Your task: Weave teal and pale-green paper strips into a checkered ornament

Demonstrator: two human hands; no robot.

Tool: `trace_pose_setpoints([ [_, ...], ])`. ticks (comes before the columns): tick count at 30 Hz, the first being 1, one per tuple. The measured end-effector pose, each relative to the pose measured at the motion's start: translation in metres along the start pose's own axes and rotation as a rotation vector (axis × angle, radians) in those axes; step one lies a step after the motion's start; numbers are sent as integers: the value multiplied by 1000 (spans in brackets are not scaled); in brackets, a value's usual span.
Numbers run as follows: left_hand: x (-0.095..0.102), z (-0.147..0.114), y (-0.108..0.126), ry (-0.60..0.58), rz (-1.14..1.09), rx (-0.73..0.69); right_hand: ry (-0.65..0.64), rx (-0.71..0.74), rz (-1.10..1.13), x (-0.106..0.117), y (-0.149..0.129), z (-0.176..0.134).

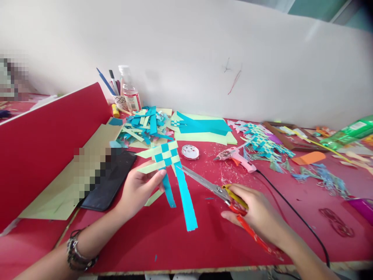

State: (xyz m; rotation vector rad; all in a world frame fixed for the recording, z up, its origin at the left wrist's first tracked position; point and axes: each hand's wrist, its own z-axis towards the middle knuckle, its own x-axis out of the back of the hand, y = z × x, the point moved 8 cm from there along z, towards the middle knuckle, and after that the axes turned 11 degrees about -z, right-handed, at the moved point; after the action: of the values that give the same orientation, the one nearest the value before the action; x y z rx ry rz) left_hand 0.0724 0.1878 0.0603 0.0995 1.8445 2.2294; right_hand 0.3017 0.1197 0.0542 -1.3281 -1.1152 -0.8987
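My left hand (142, 186) pinches a woven paper piece (167, 154) of blue and pale green strips in a checkered pattern. Two blue tails hang down from it, and pale green ends stick out to the left. My right hand (253, 206) grips scissors (204, 181) with yellow and red handles. Their blade tips point up and left, at the top of the longer blue tail; whether they touch the paper I cannot tell. The blades look nearly closed.
Behind are a heap of paper scraps (148, 126), paper sheets (204, 130) and a round lid (190, 152). A pink glue gun (237, 157) trails a black cord. Finished-looking woven pieces (259, 140) lie right. A dark phone-like slab (110, 182) and red divider (52, 151) stand left.
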Motion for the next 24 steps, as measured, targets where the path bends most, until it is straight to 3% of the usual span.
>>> trace_pose_setpoints([
  [7,-2,-1,-1,-23,-21,23,-76,8,69,-3,-4,1],
  [24,-3,1,-6,12,-77,86,-111,-3,84,6,-11,4],
])
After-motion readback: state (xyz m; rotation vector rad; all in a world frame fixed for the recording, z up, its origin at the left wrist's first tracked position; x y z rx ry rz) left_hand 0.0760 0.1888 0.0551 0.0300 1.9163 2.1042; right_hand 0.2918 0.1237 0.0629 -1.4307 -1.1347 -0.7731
